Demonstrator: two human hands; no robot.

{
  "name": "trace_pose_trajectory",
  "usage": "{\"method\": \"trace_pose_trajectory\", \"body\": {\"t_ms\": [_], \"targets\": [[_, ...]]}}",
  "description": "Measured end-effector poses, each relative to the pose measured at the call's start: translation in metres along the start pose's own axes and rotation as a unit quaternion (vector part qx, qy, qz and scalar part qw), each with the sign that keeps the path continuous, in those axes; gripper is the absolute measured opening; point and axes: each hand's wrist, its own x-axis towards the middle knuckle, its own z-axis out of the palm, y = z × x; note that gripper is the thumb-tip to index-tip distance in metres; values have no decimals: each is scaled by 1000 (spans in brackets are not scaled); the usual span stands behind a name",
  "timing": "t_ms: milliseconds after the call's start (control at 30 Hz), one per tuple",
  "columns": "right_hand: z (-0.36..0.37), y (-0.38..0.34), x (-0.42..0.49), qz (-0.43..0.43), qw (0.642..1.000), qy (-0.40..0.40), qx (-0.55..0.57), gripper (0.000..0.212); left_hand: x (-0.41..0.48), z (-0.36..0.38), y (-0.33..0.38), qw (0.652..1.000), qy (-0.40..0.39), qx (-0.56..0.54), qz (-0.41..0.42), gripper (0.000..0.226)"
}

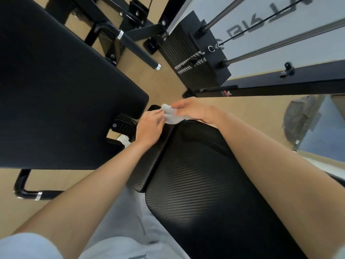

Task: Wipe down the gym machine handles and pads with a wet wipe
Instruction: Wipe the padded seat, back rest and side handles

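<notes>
Plainly, the step in hand was readying the wipe, not yet rubbing anything. At far left lay a broad smooth pad [56, 90], with one handle [37, 194] low beside it on the floor side and a second handle [138, 51] above, its grip capped in chrome. None of these was touched.

The left hand [149, 126] hung over the gap between the two pads, its fingers curled in and pinching the near edge of the wipe [170, 114]. The wipe was crumpled, white and half bunched, held up between both hands over the far end of the ribbed pad [196, 174]; whether it brushed that pad could not be told. The right hand [197, 111] came in from the other side, its fingertips drawn together and nipping the wipe's upper fold, palm turned down.

To do this well, the hands probably needed to pull apart and open the wipe flat, since a wad cleans only with its outer lump. One hand could then lay it under straight fingers and draw it in long strokes along the ribs, not across them, so grime would not lodge in the grooves. The seam between the pad's sections likely wanted a fold pressed into it. At far right the weight stack [196, 58] stood well apart and needed no attention.
</notes>
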Motion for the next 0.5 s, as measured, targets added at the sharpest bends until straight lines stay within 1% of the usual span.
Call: {"method": "trace_pose_trajectory", "body": {"t_ms": [33,100,167,200,267,333,400,500], "targets": [[0,-1,5,5,1000,6,7,38,1,1,-3,1000,2,0,-9,36],[1,1,16,19,1000,3,-8,38,0,3,-8,999,22,-3,-28,42],[2,1,25,30,999,-25,-27,40,-3,4,-9,998,53,-17,-40,49],[2,0,30,35,998,-39,-28,41,-4,5,-9,998,53,-31,-34,50],[2,-6,39,45,997,-61,-17,40,-4,10,-12,997,20,-73,-13,45],[2,-10,50,56,995,-79,10,40,-2,12,-16,992,-11,-121,-39,42],[2,-13,62,61,993,-95,16,39,2,8,-21,985,-8,-150,-81,42],[8,-15,81,61,993,-100,4,40,8,2,-36,983,-11,-149,-103,39]]}}
